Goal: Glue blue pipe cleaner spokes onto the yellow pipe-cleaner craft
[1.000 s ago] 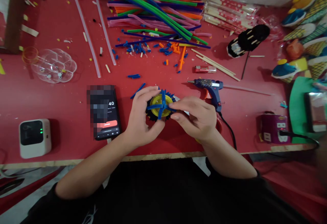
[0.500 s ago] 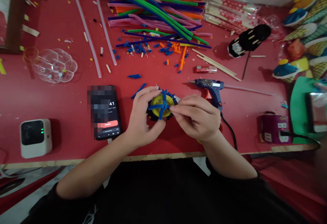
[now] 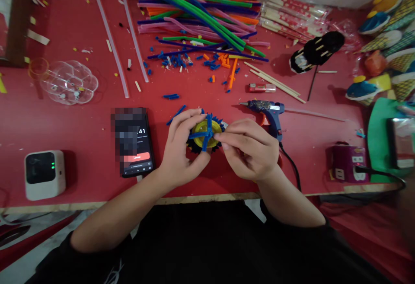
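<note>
A small yellow disc with a blue pipe-cleaner cross over it and blue spikes round its rim rests near the front of the red table. My left hand curls round the disc's left side and grips it. My right hand pinches the right arm of the blue cross with thumb and fingers. A blue hot-glue gun lies just behind my right hand, its black cord running toward the table's edge.
A phone lies left of my hands, a white box further left. Coloured pipe cleaners and cut bits fill the back. Wooden sticks, a clear flower-shaped tray, a purple power strip and finished craft pieces stand around.
My right hand's fingers have shifted slightly along the blue cross's right arm. The disc and my left hand have barely moved.
</note>
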`<state>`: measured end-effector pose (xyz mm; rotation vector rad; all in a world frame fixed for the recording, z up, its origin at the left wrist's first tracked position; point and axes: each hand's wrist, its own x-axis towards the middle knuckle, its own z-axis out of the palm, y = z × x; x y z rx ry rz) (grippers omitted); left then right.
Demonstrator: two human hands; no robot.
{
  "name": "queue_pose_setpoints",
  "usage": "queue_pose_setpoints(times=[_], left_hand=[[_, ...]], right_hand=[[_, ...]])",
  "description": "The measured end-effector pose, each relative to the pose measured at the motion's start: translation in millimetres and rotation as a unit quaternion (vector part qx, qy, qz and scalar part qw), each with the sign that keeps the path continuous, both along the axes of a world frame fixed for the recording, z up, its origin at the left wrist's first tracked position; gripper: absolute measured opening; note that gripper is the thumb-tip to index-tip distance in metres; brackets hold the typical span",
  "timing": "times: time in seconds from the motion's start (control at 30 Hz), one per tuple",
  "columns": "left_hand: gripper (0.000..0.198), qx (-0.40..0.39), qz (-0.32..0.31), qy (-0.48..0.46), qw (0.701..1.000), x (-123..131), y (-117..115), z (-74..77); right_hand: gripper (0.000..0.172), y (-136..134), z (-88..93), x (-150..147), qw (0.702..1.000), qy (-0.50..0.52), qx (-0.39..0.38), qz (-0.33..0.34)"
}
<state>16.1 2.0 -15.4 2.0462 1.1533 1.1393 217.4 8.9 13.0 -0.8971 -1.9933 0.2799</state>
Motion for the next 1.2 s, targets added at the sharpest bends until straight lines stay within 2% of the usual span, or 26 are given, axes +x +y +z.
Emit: queue_pose_setpoints(times=[0.33, 0.5, 0.57, 0.6, 0.63, 0.7, 0.77, 0.83, 0.9, 0.93, 1.03, 1.07, 1.2], left_hand=[[0.065, -0.006, -0.007, -0.006, 1.0, -1.7, 1.9, 1.9], [0.061, -0.001, -0.003, -0.021, 1.0, -2.1, 2.0, 1.3], [0.06, -0.004, 0.004, -0.036, 0.999, -1.4, 2.3, 0.1], [0.059, -0.008, 0.009, -0.043, 0.999, -0.8, 2.4, -0.5], [0.058, -0.013, 0.014, -0.048, 0.999, -0.1, 2.4, -1.1], [0.057, -0.023, 0.023, -0.053, 0.998, 1.5, 1.7, -1.8], [0.06, -0.039, 0.033, -0.061, 0.997, 3.0, 0.1, -2.3], [0.068, -0.061, 0.043, -0.073, 0.995, 3.6, -1.6, -3.5], [0.079, -0.075, 0.047, -0.073, 0.993, 3.0, -2.4, -6.4], [0.087, -0.073, 0.044, -0.068, 0.994, 2.2, -2.1, -8.5], [0.121, -0.041, 0.029, -0.051, 0.997, -0.5, 0.3, -15.7], [0.126, -0.031, 0.026, -0.051, 0.998, -1.1, 1.2, -17.6], [0.114, -0.052, 0.022, -0.059, 0.997, -1.9, 2.4, -19.4]], right_hand=[[0.035, 0.1, -3.2, 1.2, 0.999, 0.047, -0.016, -0.001], [0.025, 2.3, -5.6, -0.1, 0.998, 0.056, -0.014, 0.007], [0.023, 4.4, -1.0, 6.5, 0.999, 0.044, -0.01, -0.016], [0.021, 5.6, 2.6, 12.9, 0.997, 0.042, -0.019, -0.054], [0.019, 6.9, 6.4, 21.7, 0.993, 0.037, -0.04, -0.106], [0.013, 9.1, 12.5, 45.4, 0.964, 0.022, -0.116, -0.238], [0.013, 9.6, 13.2, 73.1, 0.927, -0.059, -0.202, -0.31], [0.027, 7.5, 7.0, 98.7, 0.882, -0.16, -0.269, -0.352], [0.04, 3.1, -3.7, 117.2, 0.847, -0.205, -0.325, -0.367], [0.042, 0.8, -9.4, 123.2, 0.839, -0.21, -0.348, -0.362], [0.035, -2.5, -22.5, 130.3, 0.847, -0.176, -0.362, -0.347], [0.032, -1.6, -24.8, 130.5, 0.851, -0.166, -0.354, -0.35], [0.024, 8.8, -24.9, 131.3, 0.843, -0.185, -0.335, -0.378]])
